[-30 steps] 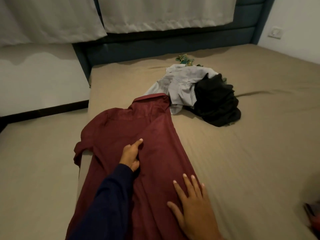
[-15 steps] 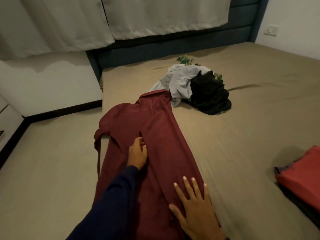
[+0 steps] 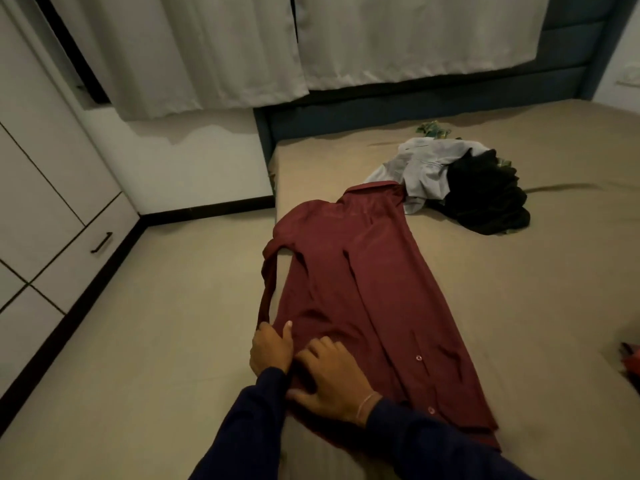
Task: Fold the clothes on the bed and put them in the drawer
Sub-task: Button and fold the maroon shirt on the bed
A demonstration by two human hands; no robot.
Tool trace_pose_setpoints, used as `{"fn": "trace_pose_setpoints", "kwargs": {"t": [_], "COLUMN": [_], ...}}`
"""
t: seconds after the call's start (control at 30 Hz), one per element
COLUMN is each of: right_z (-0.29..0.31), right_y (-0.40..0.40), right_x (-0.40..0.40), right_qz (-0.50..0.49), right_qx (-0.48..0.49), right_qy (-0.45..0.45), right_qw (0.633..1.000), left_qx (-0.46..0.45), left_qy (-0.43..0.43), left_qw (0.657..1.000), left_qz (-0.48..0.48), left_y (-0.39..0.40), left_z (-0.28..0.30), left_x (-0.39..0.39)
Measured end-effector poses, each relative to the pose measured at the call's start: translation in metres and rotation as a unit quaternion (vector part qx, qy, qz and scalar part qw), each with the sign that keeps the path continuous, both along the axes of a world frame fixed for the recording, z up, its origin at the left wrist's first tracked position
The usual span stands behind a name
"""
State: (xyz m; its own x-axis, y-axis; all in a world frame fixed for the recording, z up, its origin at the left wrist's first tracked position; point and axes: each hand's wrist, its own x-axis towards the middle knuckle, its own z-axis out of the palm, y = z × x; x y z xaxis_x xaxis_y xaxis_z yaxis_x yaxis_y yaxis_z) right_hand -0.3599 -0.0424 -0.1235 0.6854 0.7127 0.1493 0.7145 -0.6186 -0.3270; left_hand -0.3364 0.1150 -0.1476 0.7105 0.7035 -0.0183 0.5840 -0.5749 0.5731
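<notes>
Wide bed with a tan fitted sheet (image 3: 502, 306) fills the frame from 12 through 5 o'clock; dark blue padded headboard (image 3: 415, 105) at 12. White curtains (image 3: 242, 46) hang across the top, 11 to 1 o'clock. White wardrobe with flat doors and a dark bar handle (image 3: 52, 202) stands at 9 o'clock, beside beige floor (image 3: 138, 341) at 8.

Long maroon button-up shirt (image 3: 363, 289) lies flat along the bed's left edge, centre frame, collar toward 1 o'clock, hem toward 5; one sleeve hangs over the bed edge at 9 o'clock of the shirt. Its collar touches a rumpled pale grey shirt (image 3: 422, 168) at 1 o'clock, which lies against a crumpled black garment (image 3: 485, 199); a scrap of green patterned cloth (image 3: 431, 128) shows behind the heap.

Right hand (image 3: 332, 382), 6 o'clock, rests on the shirt's lower left part, fingers bent onto the cloth; whether they pinch it, cannot tell. Left hand (image 3: 272, 348), just beside it at 7 o'clock, curls its fingers round the sleeve end, thumb up. Both arms wear dark navy sleeves (image 3: 249, 427).
</notes>
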Motion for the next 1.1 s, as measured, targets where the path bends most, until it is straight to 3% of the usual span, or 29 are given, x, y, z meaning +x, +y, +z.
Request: {"fn": "trace_pose_setpoints", "kwargs": {"t": [0.17, 0.3, 0.43, 0.53, 0.6, 0.7, 0.8, 1.1], "right_z": [-0.022, -0.029, -0.028, -0.005, 0.012, 0.019, 0.023, 0.036], "right_y": [0.040, 0.052, 0.040, 0.034, 0.037, 0.048, 0.068, 0.175], "right_x": [-0.034, -0.037, -0.037, -0.020, 0.001, 0.043, 0.095, 0.238], "right_qz": [-0.054, -0.026, 0.059, 0.103, 0.083, -0.012, -0.104, -0.216], "right_qx": [-0.022, -0.038, -0.004, 0.000, 0.040, 0.080, 0.076, -0.023], "right_qy": [-0.086, -0.136, -0.064, 0.117, 0.143, 0.124, 0.093, -0.092], "right_qw": [0.995, 0.990, 0.996, 0.988, 0.985, 0.989, 0.987, 0.972], "left_qx": [-0.032, -0.101, -0.138, -0.137, -0.127, -0.137, -0.202, -0.288], "left_qy": [-0.097, -0.115, -0.087, -0.075, -0.082, -0.076, -0.073, -0.080], "left_qw": [0.995, 0.988, 0.987, 0.988, 0.988, 0.987, 0.976, 0.945], "left_qz": [-0.001, 0.004, 0.006, -0.007, -0.017, -0.038, -0.034, -0.131], "left_y": [0.029, 0.040, 0.045, 0.044, 0.045, 0.047, 0.052, 0.080], "left_z": [0.002, 0.005, -0.005, -0.010, -0.009, -0.007, -0.006, -0.003], "left_x": [-0.014, -0.022, -0.041, -0.052, -0.054, -0.051, -0.040, 0.027]}}
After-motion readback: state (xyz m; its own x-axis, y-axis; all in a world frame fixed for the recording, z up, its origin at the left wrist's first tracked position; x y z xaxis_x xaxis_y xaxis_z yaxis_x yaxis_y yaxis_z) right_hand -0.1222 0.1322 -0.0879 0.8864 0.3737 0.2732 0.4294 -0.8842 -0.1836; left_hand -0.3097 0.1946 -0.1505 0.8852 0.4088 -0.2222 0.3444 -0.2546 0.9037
